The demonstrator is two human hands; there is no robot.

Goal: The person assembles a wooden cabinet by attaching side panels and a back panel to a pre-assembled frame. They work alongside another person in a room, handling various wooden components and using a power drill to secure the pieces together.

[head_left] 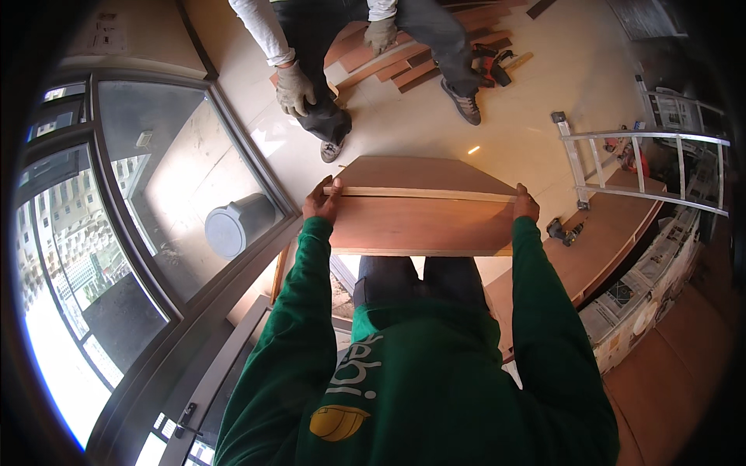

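In front of my legs is a reddish-brown plywood box, with its top face and near side showing and a thin gap under the top board's pale edge. My left hand grips its left corner, thumb over the edge and fingers around the outside. At the opposite corner my right hand is closed around the edge, its fingertips at the top. The underside of the box is hidden.
A co-worker's gloved hand and shoes are just beyond the box. Wood strips and a red power tool lie behind. At right are a drill, a ladder and a long board; glazed window frames stand left.
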